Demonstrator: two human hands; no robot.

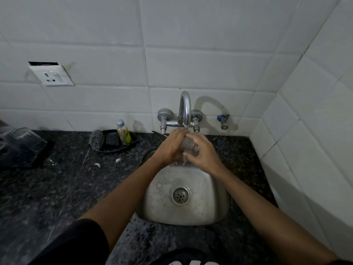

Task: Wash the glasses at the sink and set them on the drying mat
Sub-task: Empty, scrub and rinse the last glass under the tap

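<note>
A clear glass (189,145) is held under the running tap (185,109), above the back of the steel sink (164,205). My left hand (172,146) wraps its left side and my right hand (203,153) grips its right side. Water runs off the glass into the sink. Most of the glass is hidden by my fingers. At the far left, upturned clear glasses (21,138) rest on a dark drying mat (41,155).
A black dish (133,141) by the wall holds a steel scrubber (96,140), a dark sponge (112,139) and a small soap bottle (124,131). Dark granite counter (66,188) surrounds the sink. White tiled walls stand behind and at the right. A wall socket (50,76) sits upper left.
</note>
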